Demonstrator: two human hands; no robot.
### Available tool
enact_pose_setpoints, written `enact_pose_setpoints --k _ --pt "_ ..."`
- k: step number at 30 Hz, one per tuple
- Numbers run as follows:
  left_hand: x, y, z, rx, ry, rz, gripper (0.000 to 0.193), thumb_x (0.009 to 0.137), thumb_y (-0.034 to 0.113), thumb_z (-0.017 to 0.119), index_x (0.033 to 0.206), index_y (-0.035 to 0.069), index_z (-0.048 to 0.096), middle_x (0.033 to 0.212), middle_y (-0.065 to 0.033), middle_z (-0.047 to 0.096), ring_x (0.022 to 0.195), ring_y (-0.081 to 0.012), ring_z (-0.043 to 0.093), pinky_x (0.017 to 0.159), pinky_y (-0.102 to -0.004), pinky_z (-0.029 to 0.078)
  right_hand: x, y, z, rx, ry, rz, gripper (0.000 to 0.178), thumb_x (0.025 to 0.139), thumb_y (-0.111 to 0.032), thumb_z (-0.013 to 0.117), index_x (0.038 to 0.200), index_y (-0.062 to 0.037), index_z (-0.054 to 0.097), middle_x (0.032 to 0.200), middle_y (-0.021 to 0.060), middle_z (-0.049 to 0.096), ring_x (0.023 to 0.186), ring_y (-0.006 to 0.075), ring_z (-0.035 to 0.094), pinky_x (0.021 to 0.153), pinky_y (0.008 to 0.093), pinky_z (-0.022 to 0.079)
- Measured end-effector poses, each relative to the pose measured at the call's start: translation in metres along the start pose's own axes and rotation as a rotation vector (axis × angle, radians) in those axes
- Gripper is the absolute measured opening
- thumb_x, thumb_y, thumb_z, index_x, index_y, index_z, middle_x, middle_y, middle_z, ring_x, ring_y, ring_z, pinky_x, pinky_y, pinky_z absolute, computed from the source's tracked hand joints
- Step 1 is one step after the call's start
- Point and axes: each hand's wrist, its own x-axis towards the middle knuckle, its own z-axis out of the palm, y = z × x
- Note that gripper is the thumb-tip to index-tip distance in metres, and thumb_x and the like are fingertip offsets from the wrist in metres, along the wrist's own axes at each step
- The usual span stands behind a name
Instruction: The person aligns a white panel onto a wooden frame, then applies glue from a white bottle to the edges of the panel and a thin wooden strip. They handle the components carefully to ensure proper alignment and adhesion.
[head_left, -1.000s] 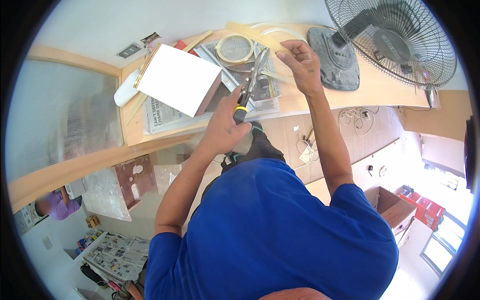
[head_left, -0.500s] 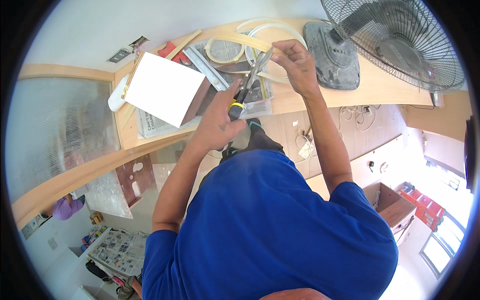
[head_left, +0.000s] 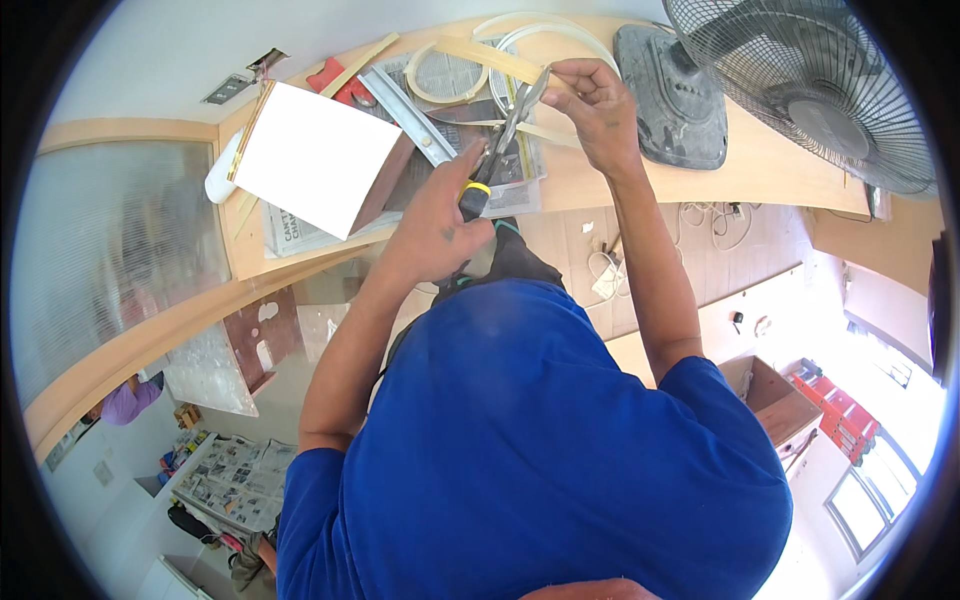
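My left hand (head_left: 440, 225) is closed round the black and yellow handles of metal snips (head_left: 513, 118). Their blades point up toward my right hand and meet a thin, pale wood-coloured edging strip (head_left: 492, 58). Thumb and fingers of my right hand (head_left: 606, 118) pinch the strip's end, close beside the blade tips. From there the strip runs leftward above the bench. Beneath the snips lie newspaper sheets (head_left: 528, 190), partly covered by a coiled pale strip (head_left: 412, 78) and a long metal rail (head_left: 408, 116).
On the wooden bench (head_left: 770, 165), a white-topped box (head_left: 315, 155) sits at left, near a red tool (head_left: 335, 78) and a narrow wood stick (head_left: 362, 62). At right stand a dark fan base (head_left: 672, 105) and a fan head in its wire cage (head_left: 835, 115). Cables (head_left: 715, 225) lie on the floor.
The whole view has shifted slightly. My hands keep the same grips on the snips and the strip, with the blades still at the strip near my right fingers.
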Motion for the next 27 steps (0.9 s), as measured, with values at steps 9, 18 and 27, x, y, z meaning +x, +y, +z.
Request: enact_pose_setpoints --k 9,18,27 --pt "0.002 0.004 -0.004 0.090 0.000 -0.057 0.086 0.072 0.008 0.061 0.154 -0.001 0.038 0.142 -0.0213 0.054 0.132 -0.0271 0.052 0.108 -0.0336 0.039 0.003 0.006 0.000 0.009 -0.028 -0.008 0.037 0.088 -0.004 0.079 0.118 0.0054 0.060 0.107 0.0148 0.073 0.098 0.0147 0.069 0.088 0.0262 0.056" --pt "0.007 -0.011 -0.005 0.126 0.036 0.017 0.082 0.073 0.008 0.060 0.152 -0.001 0.039 0.133 -0.0182 0.059 0.119 -0.0230 0.057 0.100 -0.0294 0.043 0.007 0.006 0.005 -0.006 -0.024 0.019 0.036 0.088 -0.003 0.078 0.118 0.0050 0.060 0.107 0.0148 0.073 0.098 0.0145 0.069 0.088 0.0259 0.056" --pt "0.015 -0.008 -0.009 0.099 0.035 -0.027 0.079 0.075 0.007 0.060 0.151 0.000 0.039 0.120 -0.0137 0.063 0.088 -0.0154 0.057 0.076 -0.0261 0.046 0.016 0.016 0.003 0.008 -0.028 0.024 0.037 0.087 -0.004 0.079 0.119 0.0046 0.061 0.108 0.0144 0.073 0.098 0.0143 0.069 0.089 0.0261 0.056"
